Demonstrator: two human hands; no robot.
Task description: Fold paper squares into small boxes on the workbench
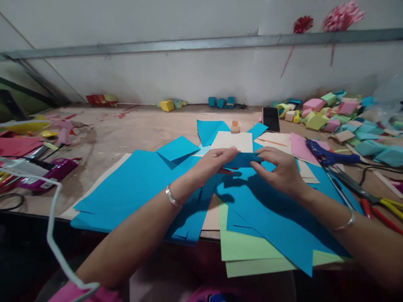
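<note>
My left hand and my right hand both pinch a small folded blue paper piece between them, above the middle of the table. Fingers of each hand are closed on its ends. Under the hands lie large blue paper sheets and light green sheets that hang over the table's front edge. A cream paper square lies just beyond the folded piece. A silver bangle sits on each wrist.
A black phone stands behind the papers. A blue glue gun and scissors lie at the right, beside a heap of folded paper boxes. Pink paper, a purple tool and a white cable are at the left.
</note>
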